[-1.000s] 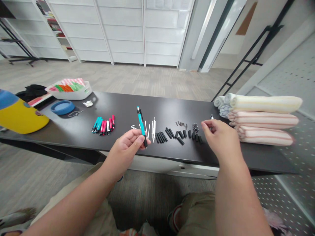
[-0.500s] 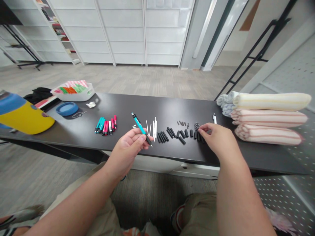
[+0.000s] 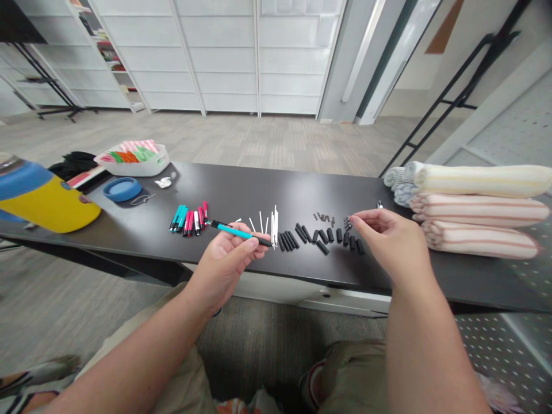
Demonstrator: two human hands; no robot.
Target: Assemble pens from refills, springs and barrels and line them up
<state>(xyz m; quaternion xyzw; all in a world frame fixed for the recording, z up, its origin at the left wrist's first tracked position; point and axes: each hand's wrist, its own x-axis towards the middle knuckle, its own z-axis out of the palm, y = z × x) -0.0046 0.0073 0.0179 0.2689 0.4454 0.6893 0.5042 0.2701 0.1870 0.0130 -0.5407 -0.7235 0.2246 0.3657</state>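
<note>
My left hand (image 3: 235,253) is closed around a teal pen (image 3: 236,231) with a black grip, held above the table and lying nearly level, its tip to the right. Thumb and forefinger of my right hand (image 3: 382,236) are pinched together beside a few small shiny metal pieces (image 3: 347,223); what lies between the fingertips is too small to make out. Several black grip sleeves (image 3: 331,234) lie in front of and left of this hand. White refill sticks (image 3: 275,227) lie just beyond the pen's tip. Small dark parts (image 3: 322,218) are scattered behind the sleeves.
Teal, pink and white pen barrels (image 3: 188,220) are grouped at left. Behind them stand a blue round lid (image 3: 122,188), a white basket (image 3: 140,167) and a yellow-blue container (image 3: 52,198). Rolled towels (image 3: 478,207) are stacked at right, near a white pen (image 3: 379,204).
The teal pen has turned in my left hand from steeply slanted to nearly level. My right hand has shifted slightly right, uncovering more black sleeves.
</note>
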